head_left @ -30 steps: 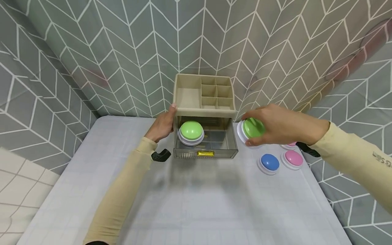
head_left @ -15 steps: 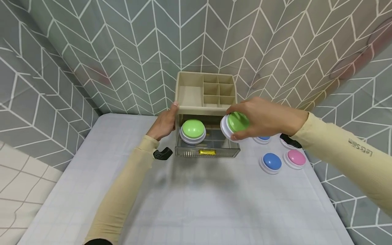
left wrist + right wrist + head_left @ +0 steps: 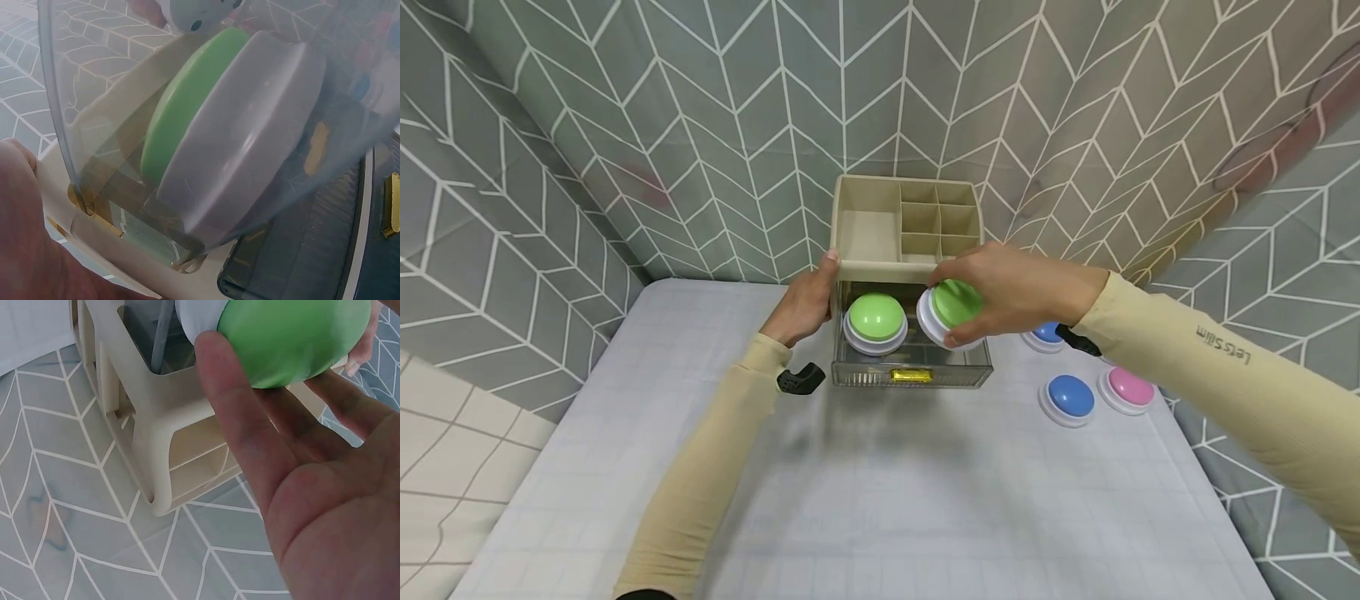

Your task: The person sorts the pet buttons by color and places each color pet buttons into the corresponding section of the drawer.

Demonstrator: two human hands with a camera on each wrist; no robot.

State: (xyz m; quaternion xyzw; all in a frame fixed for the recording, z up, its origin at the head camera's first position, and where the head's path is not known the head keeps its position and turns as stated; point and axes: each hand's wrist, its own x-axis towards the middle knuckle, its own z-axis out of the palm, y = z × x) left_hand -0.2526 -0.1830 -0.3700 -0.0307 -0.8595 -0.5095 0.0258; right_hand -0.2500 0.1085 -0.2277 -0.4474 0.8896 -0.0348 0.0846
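Note:
A beige desk organizer (image 3: 867,237) stands at the back of the table, its clear grey drawer (image 3: 859,375) pulled out toward me. One green push button (image 3: 877,317) on a white base sits in the drawer's left half. My right hand (image 3: 1011,287) pinches a second green push button (image 3: 955,307) by its rim. That button is tilted, over the right half of the drawer; in the right wrist view the fingers (image 3: 240,419) reach around its green dome. My left hand (image 3: 801,307) grips the organizer's left side, thumb at the front corner, other fingers mostly hidden.
On the table (image 3: 880,500) to the right lie a blue push button (image 3: 1071,396), a pink push button (image 3: 1131,387) and another blue button (image 3: 1045,335) partly behind my right wrist. A patterned curtain (image 3: 737,150) hangs close behind the organizer.
My right hand has carried the second green button leftward from the table beside the organizer to over the open drawer. The left hand keeps its hold.

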